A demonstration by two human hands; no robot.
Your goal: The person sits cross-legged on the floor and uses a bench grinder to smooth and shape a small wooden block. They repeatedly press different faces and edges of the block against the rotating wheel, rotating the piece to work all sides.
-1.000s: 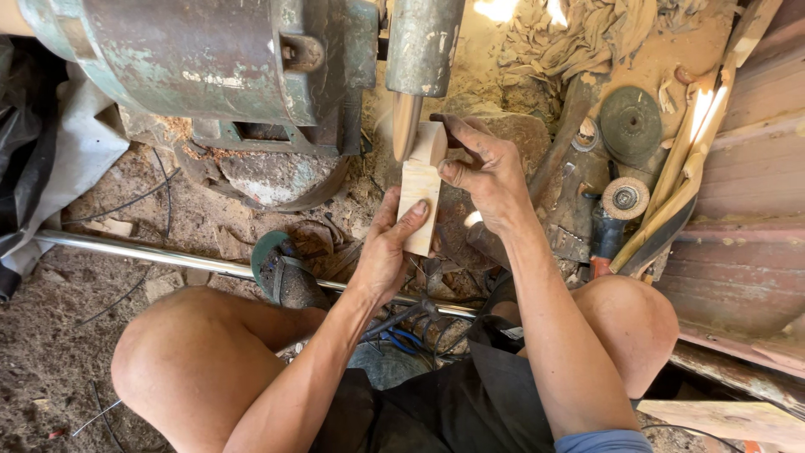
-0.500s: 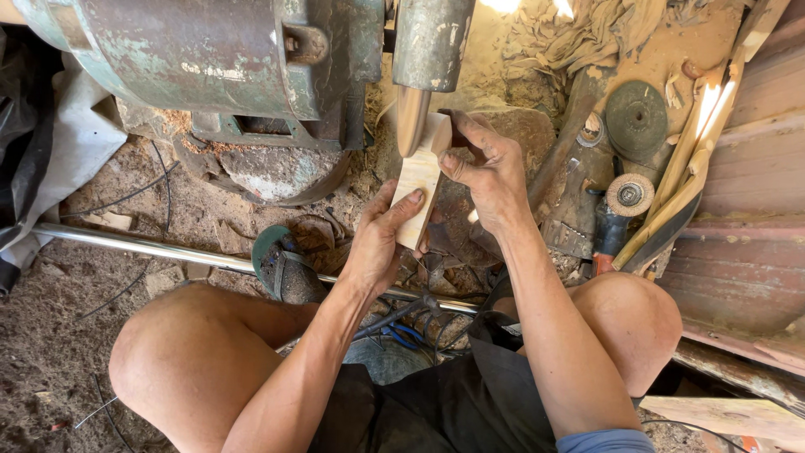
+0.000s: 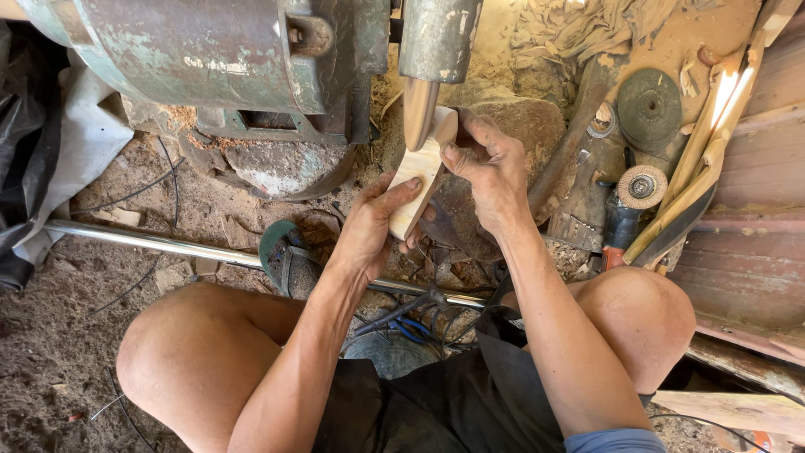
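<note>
A person's two hands hold a pale wooden block (image 3: 422, 172) up against a tapered sanding tip (image 3: 418, 113) on a green machine (image 3: 193, 50), whose top is cut off by the frame. The left hand (image 3: 373, 222) hides the block's lower end in its grip; the right hand (image 3: 490, 168) pinches the upper end. The block's long axis slants from lower left to upper right.
</note>
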